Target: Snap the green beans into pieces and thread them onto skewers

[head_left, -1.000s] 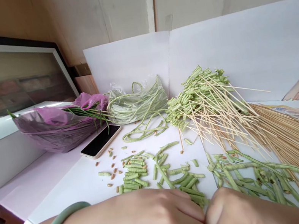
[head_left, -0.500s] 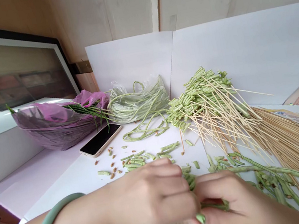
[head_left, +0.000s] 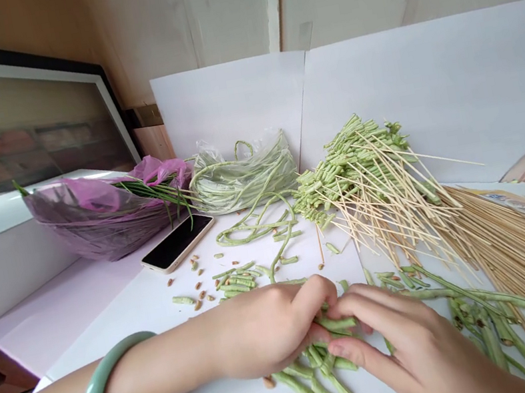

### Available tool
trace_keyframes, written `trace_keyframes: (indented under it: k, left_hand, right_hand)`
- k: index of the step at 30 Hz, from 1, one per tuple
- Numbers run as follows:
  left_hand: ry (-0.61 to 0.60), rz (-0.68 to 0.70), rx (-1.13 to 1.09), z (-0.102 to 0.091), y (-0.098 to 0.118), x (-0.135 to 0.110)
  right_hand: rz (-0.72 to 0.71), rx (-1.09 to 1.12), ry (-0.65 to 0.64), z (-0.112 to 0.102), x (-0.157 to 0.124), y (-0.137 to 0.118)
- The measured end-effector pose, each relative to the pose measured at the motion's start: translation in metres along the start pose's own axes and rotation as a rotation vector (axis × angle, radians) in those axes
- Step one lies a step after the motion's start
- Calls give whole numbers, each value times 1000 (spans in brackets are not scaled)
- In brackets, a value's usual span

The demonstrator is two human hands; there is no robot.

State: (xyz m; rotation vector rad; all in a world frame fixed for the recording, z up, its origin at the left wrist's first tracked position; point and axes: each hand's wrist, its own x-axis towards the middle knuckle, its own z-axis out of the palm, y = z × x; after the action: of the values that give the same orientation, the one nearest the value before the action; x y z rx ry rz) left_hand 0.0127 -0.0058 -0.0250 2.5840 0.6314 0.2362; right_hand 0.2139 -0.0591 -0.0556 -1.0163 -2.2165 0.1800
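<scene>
**Pale-green, short-cut bean pieces (head_left: 338,324) bunched in the left hand (head_left: 275,323), with a stick-borne heap behind**

The bunched pieces are over the front middle of the white-covered desk (head_left: 148,328). The left hand is curled closed around them, their ends poking out past its fingers. The right hand (head_left: 393,332) is half-open beside those ends, thumb apart from the fingers; whether it grips any piece cannot be told, as its far fingers are partly hidden.

Much looks already done. Toward the back edge of the desk, right of centre, lies a big heap of thin, pale wooden sticks (head_left: 383,222), with tight green clusters of cut bean (head_left: 360,145) at their upper ends.

Plenty appears to be left as well. More loose cut lengths (head_left: 304,389) lie below the hands, and a small row of green pieces (head_left: 235,288) sits just beyond the left wrist. Toward the right edge, a thick sheaf of seemingly bare tan sticks (head_left: 519,239) runs beside a scatter of long and broken green pods (head_left: 490,336). Near the back edge, a clear plastic bag (head_left: 265,182) holds coiled, uncut long beans (head_left: 221,193), and a looped green strand (head_left: 243,234) lies in front of it.
</scene>
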Motion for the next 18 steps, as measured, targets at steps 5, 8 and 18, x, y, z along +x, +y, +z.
trace_keyframes:
  k: [5,8,18]
  left_hand:
    - [125,136,166,0,-1,3]
    - [189,211,250,-2,-3,5]
    - [116,490,290,5,-8,6]
  right_hand:
    - [-198,-102,198,-6,1,-3]
    - [-171,-113,166,-8,4,-5]
    - [-140,-128,-126,-5,1,-9]
